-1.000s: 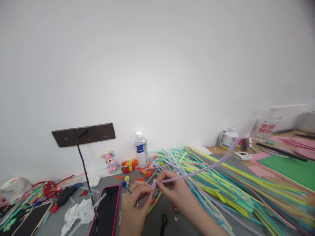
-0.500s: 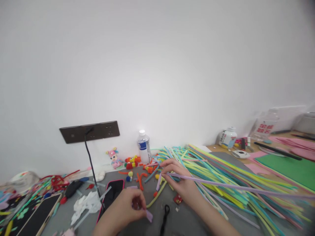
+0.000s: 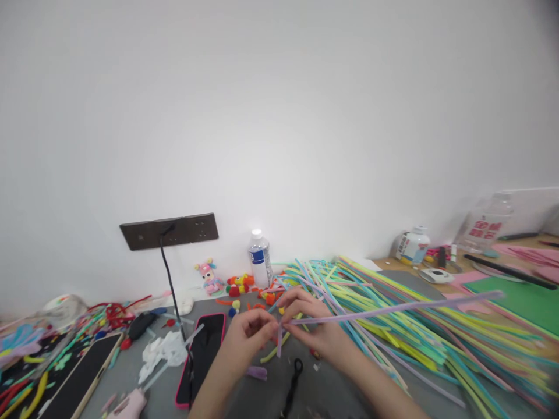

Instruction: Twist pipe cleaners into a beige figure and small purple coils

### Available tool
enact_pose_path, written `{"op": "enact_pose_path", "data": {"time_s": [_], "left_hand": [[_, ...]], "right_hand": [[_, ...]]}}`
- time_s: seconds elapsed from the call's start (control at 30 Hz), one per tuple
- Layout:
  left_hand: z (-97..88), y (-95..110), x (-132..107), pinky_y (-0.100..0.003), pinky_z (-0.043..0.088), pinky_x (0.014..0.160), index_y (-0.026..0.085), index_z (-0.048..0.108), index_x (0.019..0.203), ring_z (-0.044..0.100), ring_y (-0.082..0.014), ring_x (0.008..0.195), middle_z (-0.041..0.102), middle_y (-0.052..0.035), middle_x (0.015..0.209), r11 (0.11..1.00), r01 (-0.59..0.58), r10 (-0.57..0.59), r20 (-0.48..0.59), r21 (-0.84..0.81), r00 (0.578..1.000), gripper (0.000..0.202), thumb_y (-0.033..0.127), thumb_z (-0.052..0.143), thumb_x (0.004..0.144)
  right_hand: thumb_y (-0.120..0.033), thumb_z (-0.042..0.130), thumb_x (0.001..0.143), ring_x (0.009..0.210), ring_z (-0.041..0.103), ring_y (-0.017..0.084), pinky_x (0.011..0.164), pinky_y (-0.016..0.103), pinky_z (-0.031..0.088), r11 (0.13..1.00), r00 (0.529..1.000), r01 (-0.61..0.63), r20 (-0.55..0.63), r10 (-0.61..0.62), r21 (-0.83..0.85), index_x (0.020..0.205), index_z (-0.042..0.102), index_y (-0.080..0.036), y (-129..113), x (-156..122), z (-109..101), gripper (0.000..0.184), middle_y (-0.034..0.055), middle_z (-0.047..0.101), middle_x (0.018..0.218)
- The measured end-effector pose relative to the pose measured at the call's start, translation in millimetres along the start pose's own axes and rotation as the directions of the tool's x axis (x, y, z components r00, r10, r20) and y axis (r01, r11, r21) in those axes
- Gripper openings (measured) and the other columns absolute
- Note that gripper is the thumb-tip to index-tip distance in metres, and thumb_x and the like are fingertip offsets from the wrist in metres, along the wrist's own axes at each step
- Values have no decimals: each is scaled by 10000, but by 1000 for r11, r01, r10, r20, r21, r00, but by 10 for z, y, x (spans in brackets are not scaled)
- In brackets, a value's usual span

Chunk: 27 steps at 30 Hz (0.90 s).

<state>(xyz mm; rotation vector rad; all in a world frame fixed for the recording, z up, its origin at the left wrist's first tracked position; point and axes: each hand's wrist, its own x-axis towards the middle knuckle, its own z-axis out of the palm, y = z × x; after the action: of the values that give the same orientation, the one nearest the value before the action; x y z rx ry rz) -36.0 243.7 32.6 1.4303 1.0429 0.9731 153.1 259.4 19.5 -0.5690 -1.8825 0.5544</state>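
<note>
A long lilac pipe cleaner point(image 3: 371, 314) runs from the fingers of my right hand point(image 3: 312, 320) out to the right, over the heap of others. My right thumb and fingertips pinch it near its bent end. My left hand point(image 3: 251, 337) meets the right one there, thumb and forefinger closed at the bend. A short end of the lilac stem hangs down between the hands. Below my left hand, a short purple pipe cleaner piece point(image 3: 257, 372) lies on the grey mat point(image 3: 248, 401). The exact spot of the left pinch is partly hidden by fingers.
Many pastel pipe cleaners point(image 3: 393, 320) spread on the right. A pink-edged phone point(image 3: 201, 355), crumpled tissue point(image 3: 162, 352) and pink glue gun point(image 3: 128, 405) are on the left. A bottle point(image 3: 261, 259) stands by the wall; a black cable point(image 3: 169, 279) hangs from the socket strip point(image 3: 192, 231).
My left hand has let go of the short purple piece and moved up and right to the bent end of the lilac pipe cleaner. The view has shifted slightly.
</note>
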Motion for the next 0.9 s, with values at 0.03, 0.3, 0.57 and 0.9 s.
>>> {"op": "enact_pose_path", "data": {"time_s": [0.03, 0.3, 0.57, 0.9], "left_hand": [[38, -14, 13, -210, 292, 465, 145, 671, 694, 386, -81, 461, 534, 30, 534, 999, 15, -15, -3, -46, 1000, 449, 578, 773, 629], [62, -137, 8, -182, 205, 412, 151, 598, 639, 320, -40, 408, 443, 78, 477, 971, 109, -118, -29, -214, 993, 520, 602, 840, 547], [140, -212, 33, -143, 257, 433, 134, 642, 666, 451, -49, 520, 549, 35, 596, 858, 68, -163, -145, -510, 976, 448, 482, 898, 548], [206, -218, 35, -133, 355, 475, 147, 655, 693, 523, -56, 588, 585, 39, 648, 725, 84, -270, -170, -683, 948, 444, 431, 935, 497]], "right_hand": [[-217, 651, 902, 960, 640, 204, 844, 339, 509, 1000, 1000, -11, 7, 11, 13, 799, 679, -207, 2, 0, 13, 107, 71, 655, 963], [-357, 632, 918, 898, 638, 211, 833, 347, 495, 986, 990, -136, 38, 133, 97, 794, 684, -200, 1, 9, 29, 207, 66, 667, 886], [-312, 631, 906, 787, 653, 194, 746, 302, 499, 965, 973, -228, 11, 229, 131, 808, 658, -183, 33, -41, 107, 164, 50, 692, 800], [-353, 733, 818, 792, 691, 223, 755, 322, 533, 962, 966, -251, -37, 256, 106, 867, 727, -192, 93, -85, 157, 169, 68, 751, 836]]}}
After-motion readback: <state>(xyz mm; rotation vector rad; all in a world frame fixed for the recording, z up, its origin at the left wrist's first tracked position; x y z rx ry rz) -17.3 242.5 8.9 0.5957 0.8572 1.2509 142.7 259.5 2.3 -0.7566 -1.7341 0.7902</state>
